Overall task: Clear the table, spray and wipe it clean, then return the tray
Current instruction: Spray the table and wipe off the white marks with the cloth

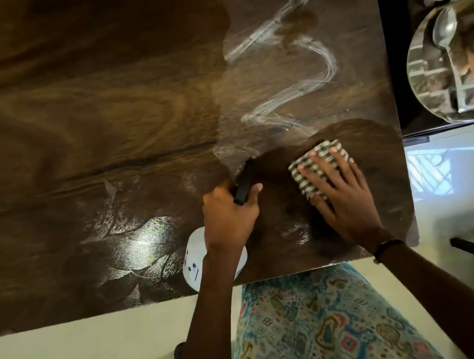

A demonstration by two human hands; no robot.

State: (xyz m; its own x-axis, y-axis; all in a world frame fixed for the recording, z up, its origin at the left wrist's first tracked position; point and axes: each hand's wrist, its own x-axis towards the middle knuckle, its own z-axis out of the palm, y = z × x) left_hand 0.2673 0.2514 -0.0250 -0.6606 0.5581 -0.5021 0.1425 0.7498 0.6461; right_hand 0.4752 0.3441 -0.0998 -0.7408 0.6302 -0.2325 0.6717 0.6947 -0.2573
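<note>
The table (92,109) lay bare and streaked with spray, so wiping was underway. The right hand (341,193) pressed flat, fingers straight, on a folded checked cloth (314,163) to drag it across. The left hand (228,212) gripped the spray bottle (198,257), kept ready. Aside, a steel tray (430,68) apparently held a spoon (443,32).
</note>
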